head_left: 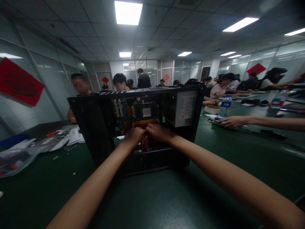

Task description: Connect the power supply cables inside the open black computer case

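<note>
A black computer case [157, 156] stands upright on the table with its side open towards me. Inside it are a green motherboard [152, 103] with card slots, and a silver power supply [187, 108] beside a round fan [169, 106]. My left hand [134, 136] and my right hand [159, 131] reach into the lower middle of the case. Their closed fingers meet at the top of a bundle of red and dark cables [145, 143], which hangs between them. My fingers hide the ends of the cables.
Left on the green table [147, 200] lie a clear plastic bag [16, 159], white papers and small loose parts. To the right, another person's hand [232, 121] is by a water bottle [224, 106]. Several people sit or stand behind the case.
</note>
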Tool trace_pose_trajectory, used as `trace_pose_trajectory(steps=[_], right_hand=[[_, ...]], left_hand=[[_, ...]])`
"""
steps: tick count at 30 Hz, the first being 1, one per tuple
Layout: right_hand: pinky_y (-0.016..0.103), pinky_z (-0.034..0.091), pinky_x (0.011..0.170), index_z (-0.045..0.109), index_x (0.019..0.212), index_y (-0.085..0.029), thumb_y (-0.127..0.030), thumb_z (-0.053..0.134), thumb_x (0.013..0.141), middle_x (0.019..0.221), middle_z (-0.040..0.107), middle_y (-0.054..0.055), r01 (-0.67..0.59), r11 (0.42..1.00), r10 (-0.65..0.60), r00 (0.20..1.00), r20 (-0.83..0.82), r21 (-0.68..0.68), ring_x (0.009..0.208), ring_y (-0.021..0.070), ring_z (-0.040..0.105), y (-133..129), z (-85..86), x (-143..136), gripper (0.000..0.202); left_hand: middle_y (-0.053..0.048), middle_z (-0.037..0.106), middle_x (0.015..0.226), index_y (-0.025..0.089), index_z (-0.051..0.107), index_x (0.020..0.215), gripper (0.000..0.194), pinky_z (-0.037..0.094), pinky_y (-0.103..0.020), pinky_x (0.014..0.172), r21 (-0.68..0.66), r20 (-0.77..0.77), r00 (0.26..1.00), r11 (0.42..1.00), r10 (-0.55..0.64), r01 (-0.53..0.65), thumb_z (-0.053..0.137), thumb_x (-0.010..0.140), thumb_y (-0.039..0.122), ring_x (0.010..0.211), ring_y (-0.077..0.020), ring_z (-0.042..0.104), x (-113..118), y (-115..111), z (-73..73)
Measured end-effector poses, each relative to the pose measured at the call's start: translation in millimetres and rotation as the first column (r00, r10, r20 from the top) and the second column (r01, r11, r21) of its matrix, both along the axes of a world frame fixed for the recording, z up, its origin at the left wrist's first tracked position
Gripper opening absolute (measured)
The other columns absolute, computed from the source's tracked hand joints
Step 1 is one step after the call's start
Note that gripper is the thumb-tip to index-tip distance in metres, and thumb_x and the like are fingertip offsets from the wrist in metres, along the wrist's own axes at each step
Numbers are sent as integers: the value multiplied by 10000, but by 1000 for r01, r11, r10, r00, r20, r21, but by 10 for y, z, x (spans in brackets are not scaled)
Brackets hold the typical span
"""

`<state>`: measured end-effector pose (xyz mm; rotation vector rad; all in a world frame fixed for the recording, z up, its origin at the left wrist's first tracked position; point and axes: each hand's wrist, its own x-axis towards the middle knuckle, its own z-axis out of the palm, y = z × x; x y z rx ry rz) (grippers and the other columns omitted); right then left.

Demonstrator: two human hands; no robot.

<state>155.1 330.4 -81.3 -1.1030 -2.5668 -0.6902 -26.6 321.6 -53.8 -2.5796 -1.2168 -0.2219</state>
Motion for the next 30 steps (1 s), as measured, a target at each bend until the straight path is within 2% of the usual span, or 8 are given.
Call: trace_pose_trajectory(steps=[7, 14, 20, 30], right_hand=[[321, 415, 829, 607, 1028, -92, -98, 412, 979, 1009, 614, 135, -2, 1000, 2, 1000, 16, -31, 953, 219, 573, -14, 49, -9, 201], [330, 404, 786, 619, 1018, -95, -137, 427, 988, 990, 629, 135, 11, 999, -16, 997, 78, 53, 916, 229, 586, 43, 11, -2, 199], [324, 391, 766, 621, 1048, -109, -138, 418, 987, 995, 632, 131, 34, 995, -41, 997, 67, 95, 923, 232, 585, 20, 2, 13, 214], [316, 416, 834, 627, 1072, -93, -135, 459, 977, 1021, 639, 134, 105, 994, -105, 994, -3, -14, 971, 220, 599, -24, 28, -33, 198]], left_hand=[[-134, 732, 1053, 214, 710, 1134, 342, 527, -353, 763, 1, -7, 1000, 1000, -17, 17, 408, 975, 228, 948, -289, 711, -7, 2, -3], [-135, 734, 1019, 209, 727, 1069, 321, 523, -340, 761, -5, 7, 1000, 1000, -10, 10, 424, 974, 254, 915, -273, 712, 3, 14, -23], [-109, 731, 1025, 236, 723, 1084, 299, 514, -317, 790, -20, 43, 999, 999, -31, 32, 453, 955, 241, 941, -245, 701, -32, 20, -46], [-110, 741, 1003, 207, 742, 958, 318, 508, -315, 754, -16, 95, 995, 999, 32, -30, 436, 963, 295, 932, -252, 703, -2, 13, -13]])
